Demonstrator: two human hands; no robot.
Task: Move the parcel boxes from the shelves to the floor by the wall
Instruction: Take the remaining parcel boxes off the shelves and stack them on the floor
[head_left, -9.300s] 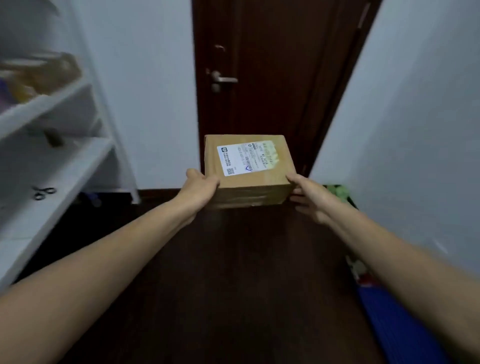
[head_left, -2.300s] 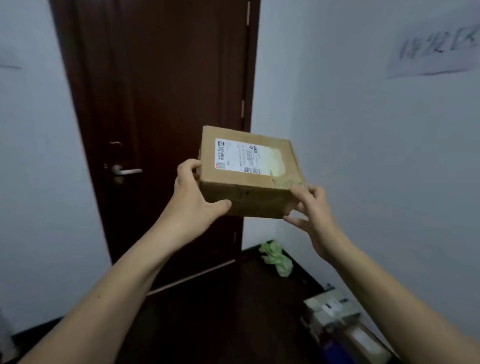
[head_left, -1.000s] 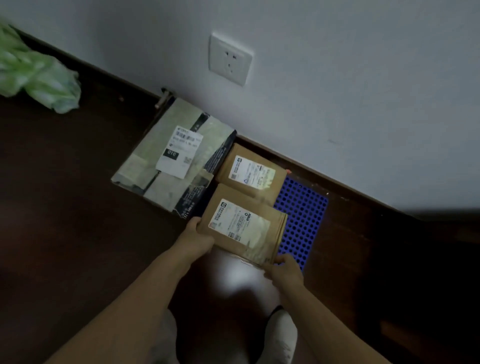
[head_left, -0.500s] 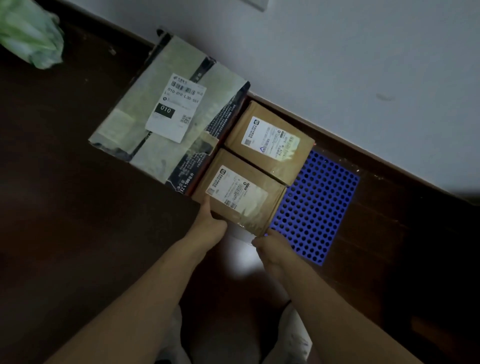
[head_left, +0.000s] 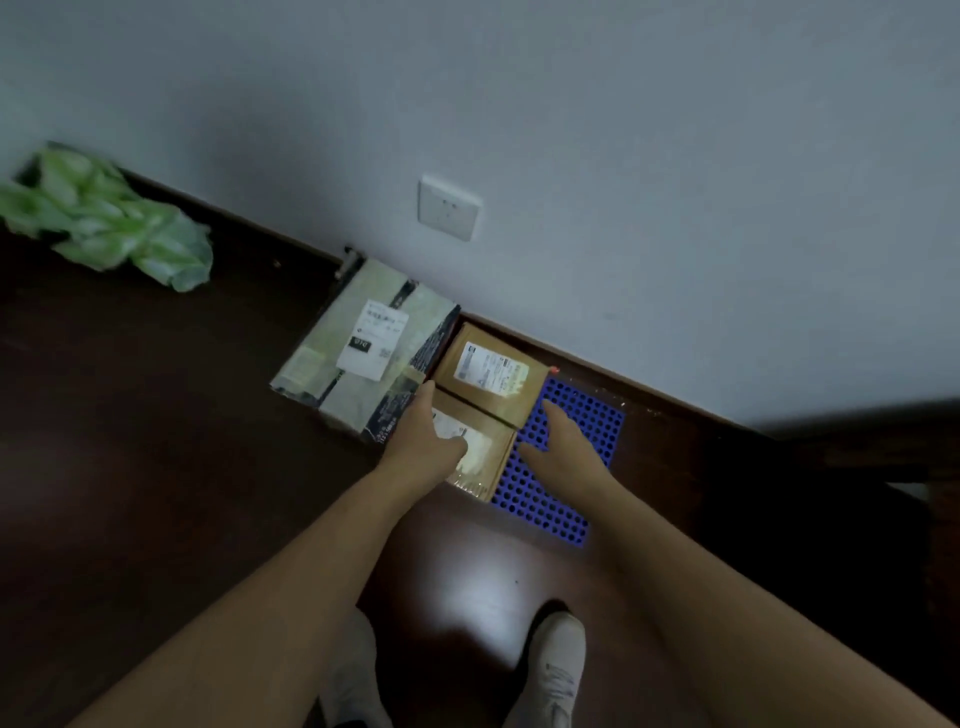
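Everything's on the floor (head_left: 156, 467) by the wall (head_left: 675, 208): big parcel (head_left: 363, 353) left, far box (head_left: 488, 371) and near box (head_left: 483, 457) touching just right of it, mat (head_left: 571, 467) rightmost.

Left hand (head_left: 427, 441) flat, reaching forward; right hand (head_left: 565, 448) likewise.

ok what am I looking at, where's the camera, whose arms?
No robot: one camera worn on a person's head, looking down at their own bare arms. Three parcels sit on the dark floor by the wall: a large taped parcel, a far brown box and a near brown box right next to it. The left hand rests on that near one; the right hand lies open beside it, over a blue perforated mat. Nothing is lifted. A green bag lies to the left, a wall socket above.
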